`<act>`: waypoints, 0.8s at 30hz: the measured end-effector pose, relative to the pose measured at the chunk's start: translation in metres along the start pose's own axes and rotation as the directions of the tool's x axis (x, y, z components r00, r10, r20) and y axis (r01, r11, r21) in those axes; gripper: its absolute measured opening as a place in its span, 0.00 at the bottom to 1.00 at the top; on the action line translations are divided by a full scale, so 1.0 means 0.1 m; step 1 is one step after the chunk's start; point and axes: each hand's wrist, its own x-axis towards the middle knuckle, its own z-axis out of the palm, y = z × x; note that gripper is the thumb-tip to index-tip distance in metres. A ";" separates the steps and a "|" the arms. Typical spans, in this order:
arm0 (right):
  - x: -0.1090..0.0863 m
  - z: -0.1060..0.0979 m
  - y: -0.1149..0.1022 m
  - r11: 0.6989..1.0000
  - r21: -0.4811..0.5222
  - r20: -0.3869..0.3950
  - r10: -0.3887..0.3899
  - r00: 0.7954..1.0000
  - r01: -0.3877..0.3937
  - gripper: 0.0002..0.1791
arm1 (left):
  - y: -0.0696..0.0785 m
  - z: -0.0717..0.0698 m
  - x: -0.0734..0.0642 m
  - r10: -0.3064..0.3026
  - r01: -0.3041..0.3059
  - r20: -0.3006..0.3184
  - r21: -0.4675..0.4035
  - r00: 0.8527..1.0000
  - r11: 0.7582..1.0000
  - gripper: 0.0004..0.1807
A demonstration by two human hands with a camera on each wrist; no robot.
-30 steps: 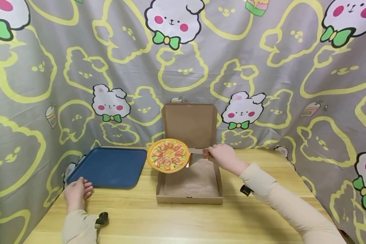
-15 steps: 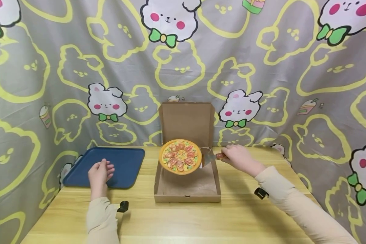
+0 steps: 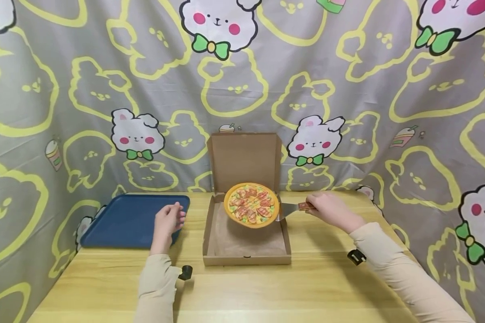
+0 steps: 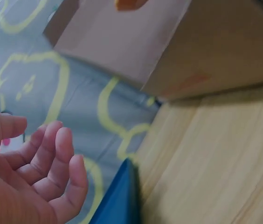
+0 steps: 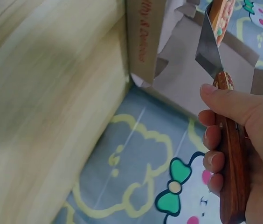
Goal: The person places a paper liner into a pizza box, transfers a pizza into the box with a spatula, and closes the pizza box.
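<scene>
A wooden-handled pizza server (image 5: 231,158) is gripped in my right hand (image 3: 333,209), fingers and thumb wrapped round its handle. On its metal blade rests a round toy pizza (image 3: 252,205) with an orange rim, held over the open cardboard pizza box (image 3: 246,259). The pizza tilts slightly towards me in the head view. My left hand (image 3: 168,221) hovers above the right side of the blue tray (image 3: 121,224), holding nothing. In the left wrist view its fingers (image 4: 59,161) are loosely curled, palm up.
The box lid (image 3: 244,161) stands upright at the back, near the patterned curtain (image 3: 234,67). Tray and box sit side by side on the wooden table (image 3: 242,291). A black wrist camera (image 3: 356,256) hangs below the right sleeve.
My right hand has moved right, carrying the pizza on the server from the box's left edge to over the box. My left hand has moved right from the tray's near-left corner.
</scene>
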 end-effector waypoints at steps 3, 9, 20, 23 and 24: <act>-0.01 0.04 0.02 1.000 -0.003 0.018 0.004 1.000 -0.004 0.14 | -0.01 0.11 -0.01 -0.023 0.024 0.085 -0.003 0.996 1.000 0.23; -0.04 0.13 0.06 1.000 -0.001 -0.008 -0.004 1.000 0.004 0.14 | -0.08 0.28 -0.01 -0.075 0.070 0.231 0.030 0.970 0.997 0.21; -0.05 0.19 0.04 1.000 0.014 -0.018 -0.018 1.000 0.018 0.13 | -0.21 0.42 -0.03 -0.141 0.104 0.350 0.122 0.926 0.987 0.26; -0.03 0.19 0.03 1.000 0.014 -0.018 -0.023 1.000 0.023 0.13 | -0.23 0.42 -0.02 -0.153 0.114 0.363 0.127 0.919 0.985 0.26; -0.02 0.19 0.03 1.000 0.014 -0.017 -0.025 1.000 0.025 0.13 | -0.23 0.42 -0.01 -0.152 0.112 0.364 0.127 0.919 0.986 0.26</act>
